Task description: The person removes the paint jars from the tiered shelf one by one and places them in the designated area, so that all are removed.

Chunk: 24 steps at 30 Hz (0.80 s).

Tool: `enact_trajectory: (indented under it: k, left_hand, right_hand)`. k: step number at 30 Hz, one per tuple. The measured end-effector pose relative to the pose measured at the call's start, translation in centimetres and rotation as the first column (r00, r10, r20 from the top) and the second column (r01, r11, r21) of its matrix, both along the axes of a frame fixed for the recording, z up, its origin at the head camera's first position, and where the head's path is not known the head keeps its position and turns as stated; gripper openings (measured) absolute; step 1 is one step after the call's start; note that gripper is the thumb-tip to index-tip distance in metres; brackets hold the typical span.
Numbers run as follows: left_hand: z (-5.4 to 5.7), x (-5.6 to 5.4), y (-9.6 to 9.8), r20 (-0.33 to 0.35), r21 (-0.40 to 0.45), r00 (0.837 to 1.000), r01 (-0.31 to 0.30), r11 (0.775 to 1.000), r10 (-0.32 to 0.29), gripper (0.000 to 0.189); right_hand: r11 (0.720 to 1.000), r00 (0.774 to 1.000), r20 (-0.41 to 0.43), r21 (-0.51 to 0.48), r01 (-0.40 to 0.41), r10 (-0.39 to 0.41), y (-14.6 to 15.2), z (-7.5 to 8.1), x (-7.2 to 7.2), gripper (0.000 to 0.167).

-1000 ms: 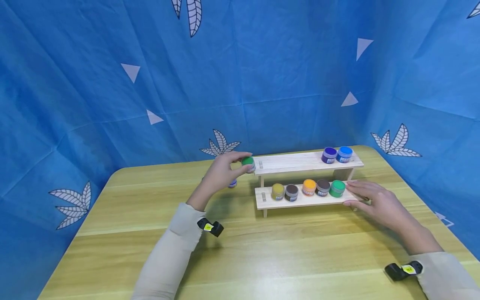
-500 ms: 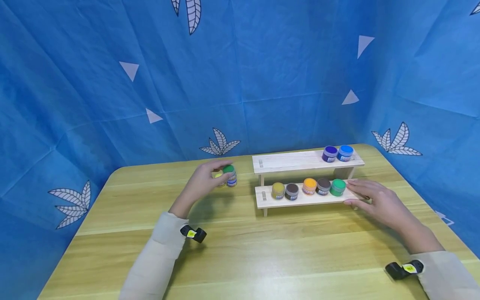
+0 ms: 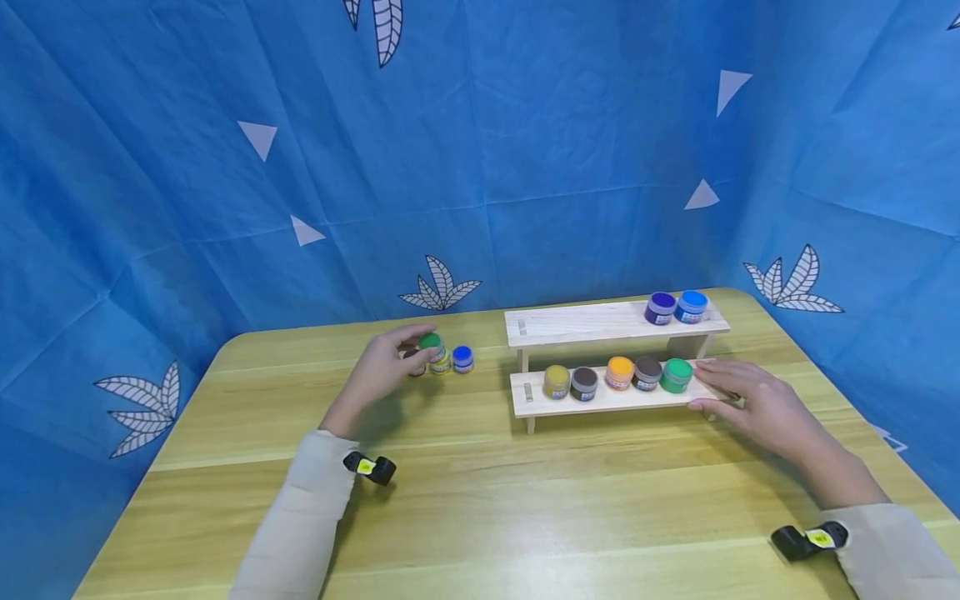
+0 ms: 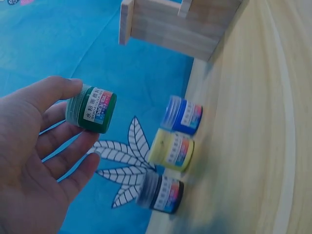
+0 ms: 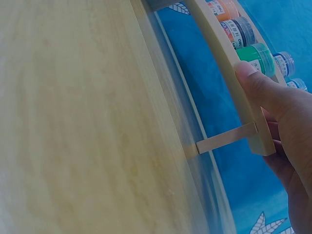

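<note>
My left hand [image 3: 375, 371] pinches a dark green paint jar [image 4: 100, 109] between thumb and fingertips, above the table. Below it stand a blue paint jar [image 3: 462, 360], a yellow paint jar [image 4: 171, 150] and a dark paint jar [image 4: 162, 191], close together; the hand partly covers the dark one in the head view. My right hand [image 3: 765, 408] grips the right end of the lower board of a two-tier wooden rack [image 3: 577, 325], its thumb on the front edge beside a lighter green paint jar [image 3: 677, 376].
The lower tier also bears an ochre jar [image 3: 557, 382], two dark brown jars and an orange jar [image 3: 619, 373]. A purple jar [image 3: 660, 308] and a light blue jar [image 3: 692, 307] stand at the upper tier's right end. Blue cloth [image 3: 360, 167] hangs behind the table [image 3: 495, 500].
My left hand has moved left, away from the rack's upper tier, carrying the dark green paint jar over the loose jars. My right hand has stayed on the rack.
</note>
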<state>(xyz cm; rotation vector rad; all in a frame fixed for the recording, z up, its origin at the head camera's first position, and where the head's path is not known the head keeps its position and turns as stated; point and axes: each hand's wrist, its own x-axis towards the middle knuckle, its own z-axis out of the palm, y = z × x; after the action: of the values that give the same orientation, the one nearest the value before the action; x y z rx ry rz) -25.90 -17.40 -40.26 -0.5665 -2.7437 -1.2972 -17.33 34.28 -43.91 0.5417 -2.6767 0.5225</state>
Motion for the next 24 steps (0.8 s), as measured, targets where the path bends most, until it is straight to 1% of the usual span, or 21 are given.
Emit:
enact_trajectory:
  k: [5,10,13,20,24]
  left_hand:
    - [-0.3,-0.4,-0.9,-0.014,-0.036,0.999,-0.035,0.999,0.035,0.049]
    - [-0.6,-0.7,-2.1,-0.024,-0.063,0.998,-0.058,0.996,0.056,0.050]
    - [-0.8,-0.8,-2.7,-0.023,-0.066,0.997,-0.073,0.995,0.072,0.050]
    - [-1.3,-1.1,-3.9,-0.038,-0.056,0.996,-0.080,0.995,0.078,0.048]
    - [-1.8,-1.2,-4.8,-0.045,-0.048,0.995,-0.094,0.994,0.092,0.045]
  right_hand:
    - [1.000,1.000,0.002,0.001,0.005,-0.005,0.0,0.2,0.0,0.059]
    - [1.000,1.000,0.028,0.002,0.009,-0.009,-0.1,0.4,-0.1,0.061]
    - [1.000,0.999,0.033,0.002,0.011,-0.011,-0.2,0.4,-0.1,0.060]
    - [1.000,1.000,-0.020,0.001,-0.002,0.002,-0.1,0.1,0.0,0.058]
    - [1.000,1.000,-0.003,0.000,0.005,-0.005,-0.1,0.0,0.1,0.058]
